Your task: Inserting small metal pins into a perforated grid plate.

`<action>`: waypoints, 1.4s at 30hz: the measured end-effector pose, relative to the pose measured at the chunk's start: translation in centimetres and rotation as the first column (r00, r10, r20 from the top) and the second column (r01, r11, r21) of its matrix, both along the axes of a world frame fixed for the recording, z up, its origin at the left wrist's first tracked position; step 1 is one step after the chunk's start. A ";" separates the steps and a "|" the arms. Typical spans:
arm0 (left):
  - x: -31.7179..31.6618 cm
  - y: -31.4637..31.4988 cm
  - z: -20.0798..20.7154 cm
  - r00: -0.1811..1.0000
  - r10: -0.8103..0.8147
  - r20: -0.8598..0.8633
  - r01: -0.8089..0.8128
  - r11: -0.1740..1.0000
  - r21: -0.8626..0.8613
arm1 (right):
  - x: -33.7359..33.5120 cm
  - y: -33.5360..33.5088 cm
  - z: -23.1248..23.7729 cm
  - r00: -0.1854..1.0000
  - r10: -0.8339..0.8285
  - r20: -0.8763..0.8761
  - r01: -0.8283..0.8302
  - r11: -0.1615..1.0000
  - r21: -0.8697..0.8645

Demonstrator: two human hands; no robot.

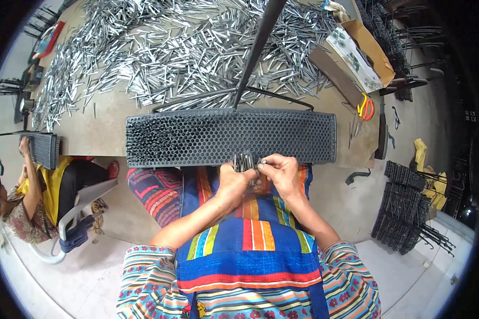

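Observation:
My left hand [233,183] is closed around a small bundle of thin metal strips [243,161], their ends pointing up and away from me. Right beside it, my right hand [282,172] pinches thumb and forefinger together at the bundle's edge; what sits between those fingertips is too small to make out. Just beyond both hands lies a long black panel [261,135] full of round holes. Toward its left end many holes hold dark upright pieces, while the middle and right part shows bare holes. A black rod frame [245,87] rises from the panel's far edge.
A wide heap of loose metal strips [191,50] covers the far table. Orange-handled scissors [365,108], a brown bar [335,74] and an open cardboard box [375,58] are at right. Black racks [402,215] stand right; another person [34,199] sits left, holding a similar panel.

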State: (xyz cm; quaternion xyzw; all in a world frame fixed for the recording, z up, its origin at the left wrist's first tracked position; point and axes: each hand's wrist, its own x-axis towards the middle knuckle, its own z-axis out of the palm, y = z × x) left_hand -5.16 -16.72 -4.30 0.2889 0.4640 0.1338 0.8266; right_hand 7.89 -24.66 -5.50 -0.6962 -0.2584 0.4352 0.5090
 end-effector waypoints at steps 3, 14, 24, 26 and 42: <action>0.1 0.4 0.4 0.999 -0.026 -0.028 0.028 0.997 0.070 | 0.2 0.7 0.5 0.971 -0.042 -0.237 0.031 0.998 -0.048; -0.6 1.8 1.0 0.995 0.087 -0.046 -0.081 0.990 0.112 | 2.1 4.6 0.2 0.967 -0.255 0.001 0.242 0.920 0.307; 0.4 3.7 0.7 0.994 0.084 -0.071 -0.092 0.990 -0.104 | 3.9 10.3 -1.9 0.779 -0.263 0.570 -0.075 0.862 0.501; 0.5 4.0 0.8 0.992 0.102 -0.070 -0.109 0.988 -0.112 | 3.7 10.3 -1.6 0.874 -0.244 0.421 0.034 0.894 0.447; 0.8 4.0 0.0 0.977 0.213 0.015 -0.208 0.965 -0.157 | 2.5 10.5 -1.3 0.669 -0.116 0.734 -0.096 0.966 0.240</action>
